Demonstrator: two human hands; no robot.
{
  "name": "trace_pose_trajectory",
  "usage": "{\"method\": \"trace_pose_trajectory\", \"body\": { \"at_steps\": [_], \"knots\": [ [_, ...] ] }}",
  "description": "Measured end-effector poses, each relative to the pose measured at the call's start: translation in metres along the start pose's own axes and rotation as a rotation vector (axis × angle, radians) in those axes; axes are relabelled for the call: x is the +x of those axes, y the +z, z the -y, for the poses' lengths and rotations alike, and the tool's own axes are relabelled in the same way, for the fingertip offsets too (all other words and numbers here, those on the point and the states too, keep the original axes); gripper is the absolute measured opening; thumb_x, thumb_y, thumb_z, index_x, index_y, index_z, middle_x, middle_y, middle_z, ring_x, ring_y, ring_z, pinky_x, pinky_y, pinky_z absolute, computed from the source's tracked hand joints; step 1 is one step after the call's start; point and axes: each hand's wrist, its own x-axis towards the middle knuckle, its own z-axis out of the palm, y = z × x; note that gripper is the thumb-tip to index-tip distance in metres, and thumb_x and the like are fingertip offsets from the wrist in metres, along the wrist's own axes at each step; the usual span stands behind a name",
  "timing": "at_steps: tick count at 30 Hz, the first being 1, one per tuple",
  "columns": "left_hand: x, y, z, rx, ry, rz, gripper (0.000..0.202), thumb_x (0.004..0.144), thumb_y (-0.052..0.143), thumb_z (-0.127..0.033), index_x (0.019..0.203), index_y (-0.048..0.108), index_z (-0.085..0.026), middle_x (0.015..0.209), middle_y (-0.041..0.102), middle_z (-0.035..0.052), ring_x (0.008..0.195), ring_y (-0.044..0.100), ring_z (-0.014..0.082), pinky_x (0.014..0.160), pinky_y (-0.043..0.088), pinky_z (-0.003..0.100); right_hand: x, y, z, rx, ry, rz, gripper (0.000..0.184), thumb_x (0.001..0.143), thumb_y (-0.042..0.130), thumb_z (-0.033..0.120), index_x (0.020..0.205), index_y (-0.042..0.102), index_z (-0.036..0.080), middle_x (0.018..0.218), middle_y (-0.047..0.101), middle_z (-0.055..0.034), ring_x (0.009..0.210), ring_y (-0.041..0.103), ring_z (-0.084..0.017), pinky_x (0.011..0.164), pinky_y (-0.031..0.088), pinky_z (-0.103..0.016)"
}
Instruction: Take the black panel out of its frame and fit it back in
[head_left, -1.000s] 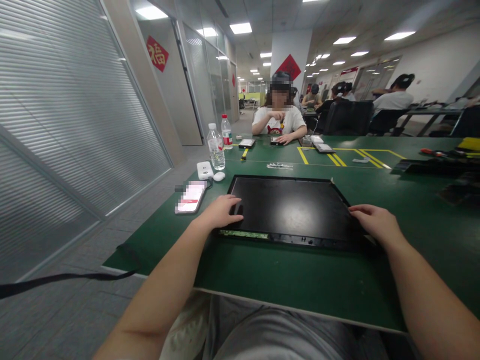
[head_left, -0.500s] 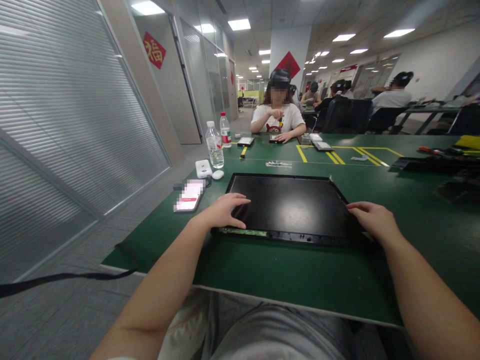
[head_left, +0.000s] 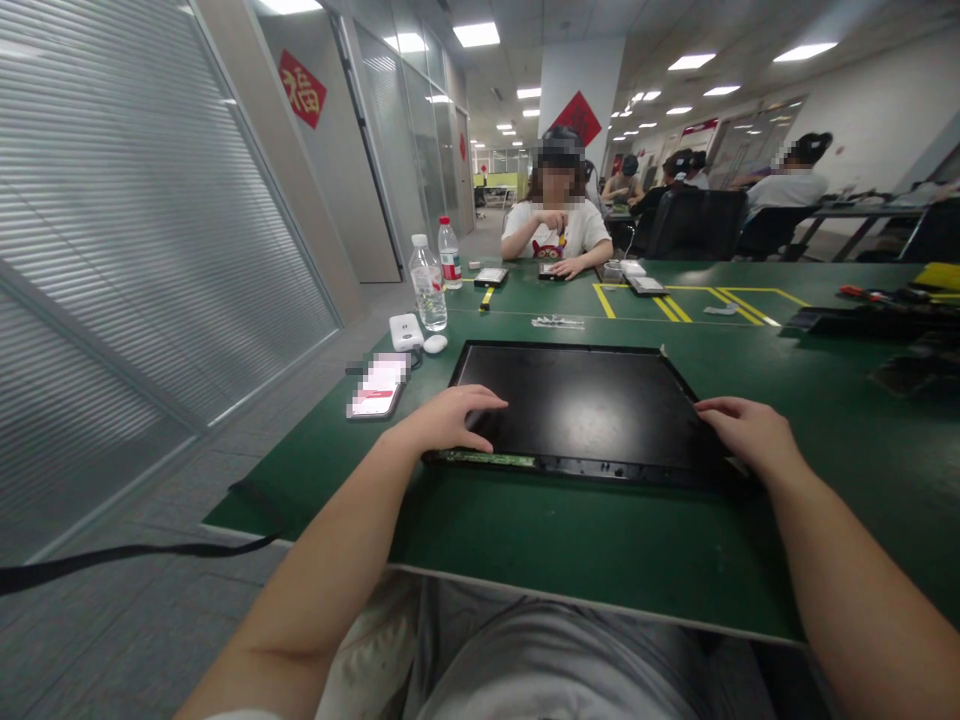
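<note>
A black flat screen panel (head_left: 585, 400) lies face up on the green table (head_left: 570, 545), with a green circuit strip (head_left: 487, 459) along the left part of its near edge. My left hand (head_left: 450, 418) is at the panel's left side, fingers stretched over the screen and thumb apart near the strip. On the opposite side, my right hand (head_left: 750, 435) has its fingers together on the frame's right edge. The undersides of that hand's fingers are partly hidden.
At the left stand two water bottles (head_left: 428, 285), with a white case (head_left: 406, 332), a white mouse-like object (head_left: 435, 344) and a phone (head_left: 379, 385) nearby. Across the table a person (head_left: 559, 215) handles a small drive-like box (head_left: 551, 271). Dark parts (head_left: 847, 320) lie far right.
My left fingers have shifted slightly to the right over the screen. The view has tilted a little, and the panel shows no clear movement on the table.
</note>
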Motion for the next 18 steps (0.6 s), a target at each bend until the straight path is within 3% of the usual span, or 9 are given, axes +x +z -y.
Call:
{"method": "trace_pose_trajectory", "body": {
  "at_steps": [11,14,18],
  "knots": [
    [0.000,-0.003,-0.008,0.042,0.037,0.015,0.055,0.085,0.097,-0.032,0.138,0.086,-0.025,0.142,0.082,0.0132,0.127,0.078,0.0331,0.115,0.056,0.042,-0.001,0.000,0.001,-0.017,0.012,-0.015,0.020,0.078,0.073,0.039,0.086,0.088,0.030,0.095,0.085,-0.0094,0.092,0.078,-0.034,0.085,0.064,-0.049],
    [-0.001,-0.003,-0.010,0.051,0.018,0.043,0.048,0.087,0.095,-0.033,0.133,0.088,-0.024,0.126,0.086,0.0107,0.105,0.082,0.0278,0.097,0.060,0.036,0.000,0.001,0.000,-0.010,-0.004,-0.043,0.020,0.076,0.073,0.041,0.084,0.088,0.031,0.093,0.086,-0.0086,0.090,0.078,-0.034,0.084,0.065,-0.049],
    [-0.002,-0.004,-0.012,0.057,-0.043,0.077,0.039,0.089,0.091,-0.035,0.126,0.090,-0.022,0.095,0.086,0.0042,0.078,0.077,0.0204,0.077,0.055,0.029,-0.001,0.002,0.000,-0.005,0.005,-0.051,0.021,0.075,0.072,0.042,0.083,0.088,0.032,0.094,0.086,-0.0087,0.091,0.078,-0.035,0.088,0.065,-0.050]
  ]
}}
